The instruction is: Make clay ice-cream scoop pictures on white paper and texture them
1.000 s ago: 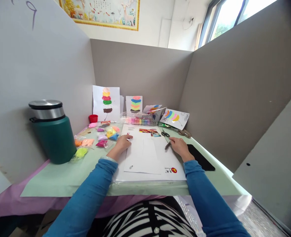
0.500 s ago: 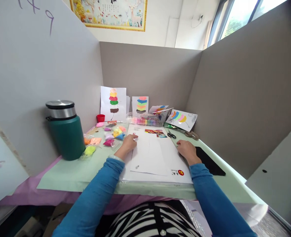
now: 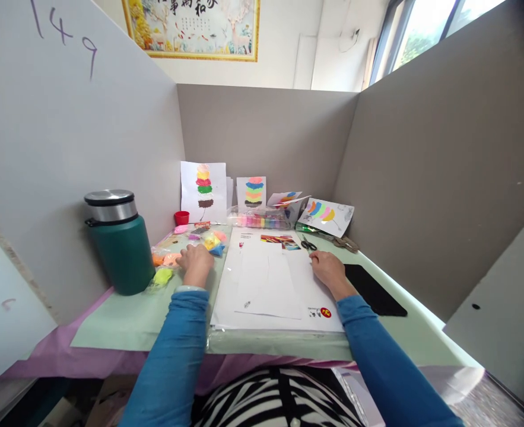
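Fingers [image 3: 183, 257] loosely curled on the left hand [image 3: 196, 264] sit at the bagged colored lumps [image 3: 211, 242], whether pinching one I cannot tell, while those of the right hand [image 3: 328, 273] bend inward, their hold unclear, by the right edge of a large white sheet [image 3: 308, 290], near scissors [image 3: 308, 244], all upon the pale green counter [image 3: 114, 326].

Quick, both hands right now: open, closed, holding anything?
Left hand: over the colored packets, grip can't be told.
Right hand: fingers curled near the scissors, hold can't be told.
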`<state>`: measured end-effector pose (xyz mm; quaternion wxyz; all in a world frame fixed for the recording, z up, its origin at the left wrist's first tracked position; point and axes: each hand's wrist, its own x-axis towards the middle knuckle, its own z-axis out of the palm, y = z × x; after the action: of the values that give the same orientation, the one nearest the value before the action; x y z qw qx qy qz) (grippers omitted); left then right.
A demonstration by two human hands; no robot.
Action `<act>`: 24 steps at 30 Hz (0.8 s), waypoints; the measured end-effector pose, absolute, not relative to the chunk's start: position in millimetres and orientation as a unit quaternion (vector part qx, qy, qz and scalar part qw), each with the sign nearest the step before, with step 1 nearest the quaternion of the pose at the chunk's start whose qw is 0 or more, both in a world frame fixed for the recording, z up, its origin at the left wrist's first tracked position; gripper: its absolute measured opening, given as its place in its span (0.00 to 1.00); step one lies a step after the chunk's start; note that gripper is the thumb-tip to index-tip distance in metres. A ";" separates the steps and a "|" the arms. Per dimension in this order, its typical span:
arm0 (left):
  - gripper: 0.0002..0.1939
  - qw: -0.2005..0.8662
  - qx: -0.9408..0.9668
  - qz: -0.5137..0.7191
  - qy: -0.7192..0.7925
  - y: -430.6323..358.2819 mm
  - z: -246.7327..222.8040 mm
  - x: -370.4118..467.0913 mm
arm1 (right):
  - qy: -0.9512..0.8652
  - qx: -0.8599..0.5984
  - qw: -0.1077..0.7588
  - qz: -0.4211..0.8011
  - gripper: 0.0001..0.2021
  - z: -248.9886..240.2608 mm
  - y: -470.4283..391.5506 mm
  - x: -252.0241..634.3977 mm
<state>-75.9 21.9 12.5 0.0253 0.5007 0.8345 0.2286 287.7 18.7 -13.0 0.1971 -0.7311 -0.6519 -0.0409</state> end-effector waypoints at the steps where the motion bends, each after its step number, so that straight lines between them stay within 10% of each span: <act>1: 0.14 0.026 0.501 0.212 0.838 23.5 10.7 -76.0 | -0.652 -0.729 0.202 -0.042 0.18 -13.0 18.1 287.2; 24: 0.24 0.076 0.586 0.337 0.733 29.4 10.0 -51.3 | -0.713 -0.649 0.265 -0.037 0.15 -27.1 22.5 282.1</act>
<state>-51.3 29.4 10.0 0.0764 0.5861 0.7331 0.3365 282.1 22.5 -27.1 0.2649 -0.6485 -0.7126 -0.0373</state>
